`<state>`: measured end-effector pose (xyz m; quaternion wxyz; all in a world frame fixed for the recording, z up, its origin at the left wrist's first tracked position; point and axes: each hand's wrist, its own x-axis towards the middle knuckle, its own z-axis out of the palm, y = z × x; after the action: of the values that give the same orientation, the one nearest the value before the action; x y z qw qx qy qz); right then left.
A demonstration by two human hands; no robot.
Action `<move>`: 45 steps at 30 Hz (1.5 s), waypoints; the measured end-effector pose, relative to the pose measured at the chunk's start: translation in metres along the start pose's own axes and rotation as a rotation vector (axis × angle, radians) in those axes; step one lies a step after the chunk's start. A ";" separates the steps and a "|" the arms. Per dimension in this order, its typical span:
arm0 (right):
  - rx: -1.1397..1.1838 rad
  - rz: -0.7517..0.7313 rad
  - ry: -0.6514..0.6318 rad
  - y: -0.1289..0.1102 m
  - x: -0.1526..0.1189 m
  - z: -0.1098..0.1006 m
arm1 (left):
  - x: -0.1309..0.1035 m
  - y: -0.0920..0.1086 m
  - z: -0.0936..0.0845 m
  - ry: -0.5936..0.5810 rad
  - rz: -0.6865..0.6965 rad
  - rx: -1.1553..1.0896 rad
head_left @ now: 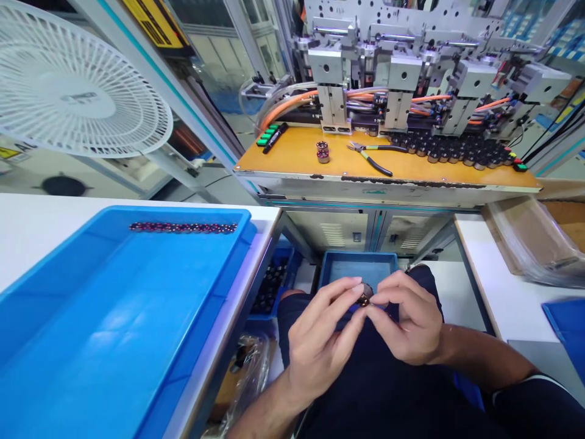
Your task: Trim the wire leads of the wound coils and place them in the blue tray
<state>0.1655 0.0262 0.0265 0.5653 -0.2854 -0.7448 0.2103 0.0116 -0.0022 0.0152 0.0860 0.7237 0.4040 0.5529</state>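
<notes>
A small round motor stator (pixel 365 296), dark-sided with copper windings, is held over my lap. My left hand (pixel 315 332) pinches it between thumb and fingers from the left. The thumb and index finger of my right hand (pixel 409 314) are closed together at its right edge; any fine wire between those fingertips is too small to make out. Fingers cover much of the part. Two similar stators (pixel 323 152) stand on the orange bench top (pixel 283 161) ahead, left of cutting pliers (pixel 372 160) with black and yellow handles.
At left, a large blue tray (pixel 123 317) has a row of stators (pixel 183 228) along its far edge. Several dark cylindrical parts (pixel 457 149) crowd the bench below the machine (pixel 397 79). Beyond my hands sits a blue bin (pixel 359 259). A fan (pixel 82 91) stands left.
</notes>
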 end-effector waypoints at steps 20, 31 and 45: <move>0.552 0.728 -0.127 0.002 0.013 -0.005 | -0.004 -0.008 0.003 0.046 -0.240 -0.443; 0.365 0.602 -0.122 0.026 0.049 -0.013 | -0.002 -0.011 -0.007 0.114 -0.209 -0.254; -0.954 0.164 -0.642 0.168 0.225 -0.007 | -0.008 -0.007 -0.034 0.231 -0.389 -0.313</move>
<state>0.1596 0.3007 0.0841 0.1019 -0.4875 -0.8667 -0.0297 -0.0220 -0.0142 0.0184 0.2548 0.5424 0.4522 0.6606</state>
